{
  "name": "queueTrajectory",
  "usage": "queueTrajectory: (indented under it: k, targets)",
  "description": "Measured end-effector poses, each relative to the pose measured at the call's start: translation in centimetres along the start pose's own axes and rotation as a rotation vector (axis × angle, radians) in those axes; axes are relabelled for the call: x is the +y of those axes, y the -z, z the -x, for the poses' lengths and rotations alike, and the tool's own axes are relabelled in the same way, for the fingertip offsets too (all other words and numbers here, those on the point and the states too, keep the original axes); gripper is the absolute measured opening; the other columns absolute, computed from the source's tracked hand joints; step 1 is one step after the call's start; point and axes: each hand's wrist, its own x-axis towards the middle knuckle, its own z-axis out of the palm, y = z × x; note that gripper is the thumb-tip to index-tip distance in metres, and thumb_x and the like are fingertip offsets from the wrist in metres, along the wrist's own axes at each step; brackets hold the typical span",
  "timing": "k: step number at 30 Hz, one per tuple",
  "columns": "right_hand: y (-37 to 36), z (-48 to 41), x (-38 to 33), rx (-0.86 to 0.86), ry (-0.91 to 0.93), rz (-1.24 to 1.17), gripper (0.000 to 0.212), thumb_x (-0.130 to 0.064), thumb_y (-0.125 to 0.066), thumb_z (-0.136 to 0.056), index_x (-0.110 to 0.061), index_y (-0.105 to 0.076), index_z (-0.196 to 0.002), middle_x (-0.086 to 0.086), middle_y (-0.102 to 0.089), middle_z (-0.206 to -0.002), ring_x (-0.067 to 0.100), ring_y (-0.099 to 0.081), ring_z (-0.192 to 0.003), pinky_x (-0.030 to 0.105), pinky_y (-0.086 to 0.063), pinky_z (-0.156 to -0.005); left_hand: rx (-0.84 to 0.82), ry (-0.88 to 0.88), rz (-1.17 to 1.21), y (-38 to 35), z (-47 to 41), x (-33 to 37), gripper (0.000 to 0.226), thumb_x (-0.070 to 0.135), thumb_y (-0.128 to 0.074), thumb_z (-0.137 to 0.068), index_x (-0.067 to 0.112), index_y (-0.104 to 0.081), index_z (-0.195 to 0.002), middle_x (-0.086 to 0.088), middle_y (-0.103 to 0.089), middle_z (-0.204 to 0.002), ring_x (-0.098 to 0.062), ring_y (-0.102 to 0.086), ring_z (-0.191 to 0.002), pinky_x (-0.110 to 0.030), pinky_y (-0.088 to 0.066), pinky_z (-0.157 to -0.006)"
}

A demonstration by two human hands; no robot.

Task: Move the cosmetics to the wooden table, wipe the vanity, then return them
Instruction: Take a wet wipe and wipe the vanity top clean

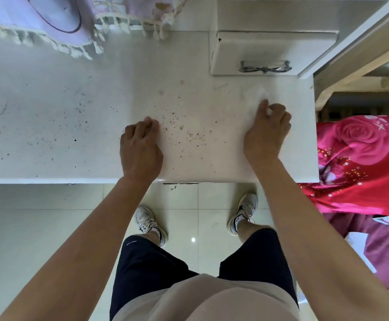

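Left hand (pixel 140 147) rests on the white vanity top (pixel 73 112), fingers curled under; whether they hold anything cannot be told. At its 3 o'clock, the right hand (pixel 267 133) grips a blurred white cloth (pixel 262 95) against the top. Dark specks (pixel 184 130) lie between the hands. Farther off, a small drawer (pixel 258 54) sits at 1 o'clock and a fringed lilac cover (pixel 50 19) at 11 o'clock.

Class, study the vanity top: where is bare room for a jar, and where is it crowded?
Widest bare patch: the vanity top between the fringed cloth and the front edge, left of the left hand. Smaller: between it and the right hand, strewn with dark specks. Crowded: the right corner, where that hand grips a white wipe.
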Motion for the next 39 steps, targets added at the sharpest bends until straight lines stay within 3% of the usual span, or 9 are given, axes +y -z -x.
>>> queueTrajectory:
  k: [7, 12, 15, 19, 25, 29, 31, 34, 39]
  targets:
    - [0.2, 3.9, -7.6, -0.178, 0.411, -0.396, 0.060, 0.009, -0.042, -0.083, -0.005, -0.046, -0.141, 0.017, -0.041, -0.134, 0.035, -0.041, -0.116, 0.036, -0.038, -0.100, -0.022, 0.015, 0.103, 0.7, 0.3, -0.4, 0.050, 0.000, -0.037, -0.084, -0.003, -0.058, -0.129, -0.018, -0.056, -0.137, -0.043, -0.051, -0.117, -0.049, -0.045, -0.097]
    - [1.4, 4.8, 2.9, 0.125, 0.188, -0.328, 0.060, 0.005, -0.048, -0.084, -0.009, -0.050, -0.142, 0.020, -0.050, -0.121, 0.037, -0.048, -0.109, 0.043, -0.041, -0.092, 0.179, 0.024, 0.115, 0.2, 2.5, -1.6, 0.031, 0.005, -0.051, -0.090, -0.002, -0.066, -0.116, -0.018, -0.055, -0.138, -0.039, -0.048, -0.129, -0.049, -0.041, -0.104]
    - [0.3, 6.6, 6.0, 0.031, -0.030, 0.017, 0.057, -0.010, -0.050, -0.090, -0.014, -0.043, -0.146, 0.019, -0.049, -0.122, 0.038, -0.045, -0.109, 0.046, -0.032, -0.089, 0.224, 0.084, 0.025, -0.8, 4.0, -2.2, 0.032, 0.014, -0.051, -0.091, 0.005, -0.062, -0.121, -0.017, -0.054, -0.136, -0.037, -0.048, -0.126, -0.047, -0.035, -0.101]
    - [-1.6, 8.3, 0.2, -0.096, 0.107, 0.092, 0.061, -0.012, -0.046, -0.090, -0.003, -0.032, -0.149, 0.020, -0.050, -0.121, 0.037, -0.047, -0.105, 0.043, -0.036, -0.083, 0.210, 0.105, -0.027, -2.1, 5.2, -2.2, 0.032, 0.017, -0.046, -0.098, 0.008, -0.060, -0.126, -0.014, -0.057, -0.131, -0.034, -0.051, -0.123, -0.047, -0.036, -0.099]
    - [-1.5, 8.8, -9.5, -0.195, 0.467, -0.187, 0.062, -0.006, -0.044, -0.089, -0.004, -0.031, -0.149, 0.015, -0.045, -0.124, 0.034, -0.045, -0.109, 0.039, -0.036, -0.092, 0.217, 0.097, -0.064, -2.1, 5.2, -2.3, 0.033, 0.019, -0.050, -0.097, 0.009, -0.061, -0.126, -0.011, -0.061, -0.129, -0.031, -0.052, -0.124, -0.046, -0.036, -0.096]
    - [0.9, 4.9, -3.5, 0.069, 0.397, -0.476, 0.050, -0.003, -0.051, -0.087, -0.001, -0.053, -0.137, 0.022, -0.052, -0.105, 0.038, -0.051, -0.096, 0.042, -0.042, -0.086, 0.233, 0.120, -0.042, -1.9, 4.9, -2.1, 0.033, 0.018, -0.053, -0.096, 0.010, -0.062, -0.126, -0.010, -0.061, -0.129, -0.031, -0.053, -0.124, -0.045, -0.036, -0.096]
    - [1.1, 2.8, 0.9, 0.151, 0.231, -0.403, 0.049, -0.003, -0.049, -0.089, -0.002, -0.052, -0.138, 0.023, -0.050, -0.109, 0.038, -0.052, -0.099, 0.040, -0.041, -0.089, 0.233, 0.107, -0.059, -2.0, 4.8, -2.0, 0.034, 0.019, -0.052, -0.096, 0.009, -0.061, -0.127, -0.010, -0.061, -0.130, -0.031, -0.053, -0.124, -0.045, -0.036, -0.096]
    - [-0.4, 1.3, 1.9, 0.032, 0.022, -0.086, 0.057, -0.008, -0.046, -0.091, -0.008, -0.038, -0.147, 0.021, -0.046, -0.122, 0.039, -0.047, -0.108, 0.043, -0.038, -0.089, 0.227, 0.093, -0.080, -2.0, 4.9, -2.1, 0.034, 0.019, -0.051, -0.097, 0.008, -0.061, -0.128, -0.011, -0.061, -0.130, -0.032, -0.054, -0.124, -0.046, -0.037, -0.097]
    - [-2.7, 3.5, -7.6, -0.078, 0.312, -0.062, 0.063, -0.007, -0.043, -0.090, -0.007, -0.028, -0.151, 0.015, -0.043, -0.127, 0.035, -0.044, -0.109, 0.042, -0.036, -0.092, 0.196, 0.110, -0.100, -1.3, 4.8, -1.8, 0.032, 0.020, -0.053, -0.096, 0.008, -0.063, -0.125, -0.010, -0.062, -0.128, -0.032, -0.056, -0.121, -0.045, -0.040, -0.094]
